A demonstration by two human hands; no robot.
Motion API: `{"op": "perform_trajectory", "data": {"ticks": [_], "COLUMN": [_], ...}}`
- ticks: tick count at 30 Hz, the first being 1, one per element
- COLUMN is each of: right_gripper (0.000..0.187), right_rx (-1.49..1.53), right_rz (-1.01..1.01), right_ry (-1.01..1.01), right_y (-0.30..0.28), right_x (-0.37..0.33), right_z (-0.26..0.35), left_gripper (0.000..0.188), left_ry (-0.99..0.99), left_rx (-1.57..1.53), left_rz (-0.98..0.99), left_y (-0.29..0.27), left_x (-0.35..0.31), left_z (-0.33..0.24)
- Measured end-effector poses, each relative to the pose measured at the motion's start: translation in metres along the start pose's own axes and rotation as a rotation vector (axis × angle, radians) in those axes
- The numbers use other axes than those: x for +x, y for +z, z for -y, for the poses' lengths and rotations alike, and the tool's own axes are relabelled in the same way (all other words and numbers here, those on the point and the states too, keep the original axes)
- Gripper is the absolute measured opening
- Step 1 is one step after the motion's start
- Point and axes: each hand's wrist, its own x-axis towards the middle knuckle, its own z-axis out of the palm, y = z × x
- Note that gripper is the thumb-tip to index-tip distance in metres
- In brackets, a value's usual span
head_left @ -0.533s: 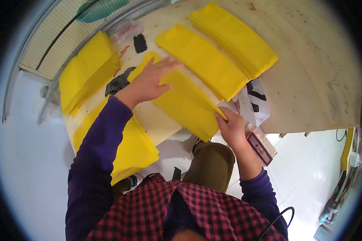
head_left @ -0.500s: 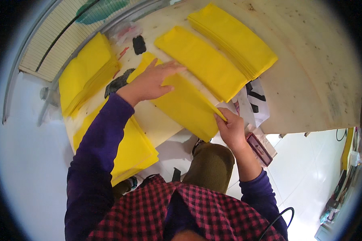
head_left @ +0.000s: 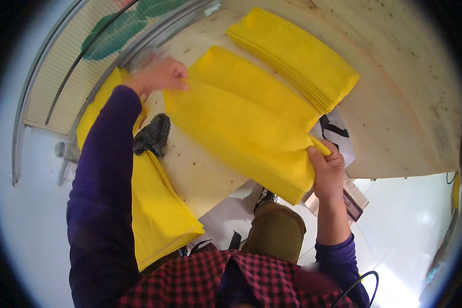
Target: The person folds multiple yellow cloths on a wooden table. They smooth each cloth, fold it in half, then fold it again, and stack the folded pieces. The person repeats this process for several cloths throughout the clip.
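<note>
A folded yellow fabric piece (head_left: 231, 136) is stretched between my two hands, slanting over the table. My left hand (head_left: 161, 76) is slightly blurred and pinches its far left corner. At the near right end, my right hand (head_left: 327, 169) grips a bunched edge, thumb on top. The held fabric partly overlaps a yellow fabric stack (head_left: 241, 66) just behind it. Farther back lies another thick stack of folded yellow fabric (head_left: 297, 54). Yellow fabric also lies to the left, as a near pile (head_left: 161, 210) and a farther pile (head_left: 95, 110) partly hidden by my left arm.
A dark grey crumpled rag (head_left: 154, 134) lies on the pale table (head_left: 190, 177). A metal rail (head_left: 154, 31) curves along the far left. White printed material (head_left: 339, 133) and a box (head_left: 355, 203) show beyond my right hand. My knee (head_left: 274, 228) is below the table edge.
My left hand has gone from lying spread on the fabric to pinching its far left corner. My right hand has moved right with its end, and the fabric now overlaps the stack behind.
</note>
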Motion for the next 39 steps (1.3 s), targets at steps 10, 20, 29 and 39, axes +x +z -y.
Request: {"op": "perform_trajectory", "data": {"ticks": [10,20,29,39], "right_gripper": [0.028,0.038,0.045,0.033], "right_rx": [0.356,-0.048,-0.108,-0.126], "right_rz": [-0.078,-0.141,-0.236,-0.221], "right_ry": [0.026,0.064,0.007,-0.093], "right_y": [-0.003,-0.010,-0.008,-0.005], "right_x": [0.063,0.083,0.079,0.077], "right_z": [-0.014,-0.026,-0.040,-0.051], "left_gripper": [0.021,0.035,0.033,0.040], "left_ry": [-0.047,-0.277,-0.264,-0.144], "left_rx": [-0.656,-0.823,-0.748,-0.653], "left_rz": [-0.103,-0.186,-0.294,-0.408], "left_y": [-0.040,0.023,0.039,0.042], "left_x": [0.128,0.186,0.178,0.182], "left_z": [0.000,0.059,0.070,0.077]}}
